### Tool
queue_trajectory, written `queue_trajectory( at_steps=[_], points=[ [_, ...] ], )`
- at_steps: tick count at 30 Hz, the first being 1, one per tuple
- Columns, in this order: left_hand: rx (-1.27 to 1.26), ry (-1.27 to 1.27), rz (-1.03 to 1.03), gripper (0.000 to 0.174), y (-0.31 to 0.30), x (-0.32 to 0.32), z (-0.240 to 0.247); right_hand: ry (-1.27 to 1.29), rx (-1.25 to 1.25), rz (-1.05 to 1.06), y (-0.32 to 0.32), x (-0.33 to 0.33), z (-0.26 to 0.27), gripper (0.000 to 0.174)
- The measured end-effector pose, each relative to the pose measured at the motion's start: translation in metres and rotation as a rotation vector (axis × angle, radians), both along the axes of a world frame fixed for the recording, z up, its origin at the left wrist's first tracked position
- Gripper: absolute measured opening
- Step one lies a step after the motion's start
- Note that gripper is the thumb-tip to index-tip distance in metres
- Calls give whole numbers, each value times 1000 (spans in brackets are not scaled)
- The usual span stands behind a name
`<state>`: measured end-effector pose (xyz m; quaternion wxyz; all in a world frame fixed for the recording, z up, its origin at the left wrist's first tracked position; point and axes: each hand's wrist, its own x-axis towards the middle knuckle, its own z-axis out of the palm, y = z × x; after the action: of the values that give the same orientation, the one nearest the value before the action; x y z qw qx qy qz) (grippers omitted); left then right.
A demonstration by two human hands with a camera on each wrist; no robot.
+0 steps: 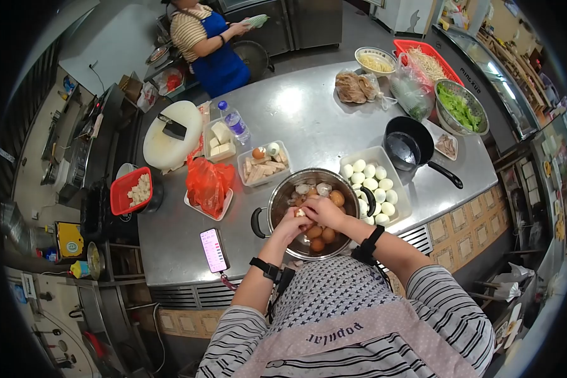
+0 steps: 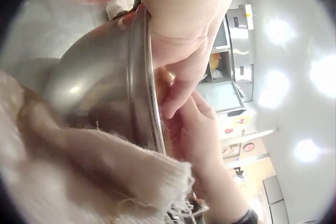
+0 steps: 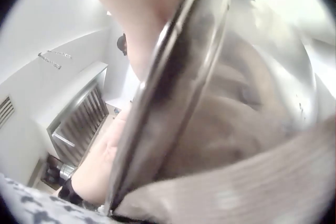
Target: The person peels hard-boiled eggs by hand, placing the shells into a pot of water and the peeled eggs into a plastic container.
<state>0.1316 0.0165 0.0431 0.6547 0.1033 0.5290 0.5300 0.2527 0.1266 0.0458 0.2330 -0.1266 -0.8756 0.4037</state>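
Observation:
Both hands are low inside a steel pot [image 1: 273, 200] that holds brown eggs [image 1: 328, 235] in water. A partly pale egg [image 1: 300, 213] lies between the fingertips; the left hand [image 1: 289, 228] grips it and the right hand [image 1: 325, 211] pinches at it from the other side. In the left wrist view, the left hand [image 2: 181, 53] curls over a brownish egg [image 2: 166, 76], close to the right hand [image 2: 197, 132]. The pot wall [image 3: 220, 113] hides the fingertips in the right wrist view. White peeled eggs [image 1: 370, 184] fill a clear tray right of the pot.
A black saucepan [image 1: 408, 143] stands behind the egg tray, its handle pointing right. Left of the pot are a food container [image 1: 264, 178], a red bag [image 1: 208, 183] and a phone [image 1: 213, 251]. A bottle [image 1: 234, 123] stands farther back. Another person [image 1: 217, 57] is beyond the table.

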Motion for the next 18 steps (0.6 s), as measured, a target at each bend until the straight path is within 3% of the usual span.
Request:
queue_trajectory(
  at_steps=[4, 10, 13, 16, 18],
  points=[
    [-2, -42, -16, 40, 1, 0, -7, -22, 37, -45, -2, -1, -2, 10],
    [-37, -38, 8, 43, 0, 1, -7, -69, 66, -78, 0, -1, -15, 11],
    [-25, -66, 99, 54, 0, 0, -7, -383, 146, -206, 9, 1, -26, 14],
    [38, -124, 156, 57, 2, 2, -2, -577, 261, -178, 11, 12, -28, 21],
    [26, -80, 155, 54, 2, -1, -9, -245, 166, -149, 8, 7, -19, 25]
  ],
)
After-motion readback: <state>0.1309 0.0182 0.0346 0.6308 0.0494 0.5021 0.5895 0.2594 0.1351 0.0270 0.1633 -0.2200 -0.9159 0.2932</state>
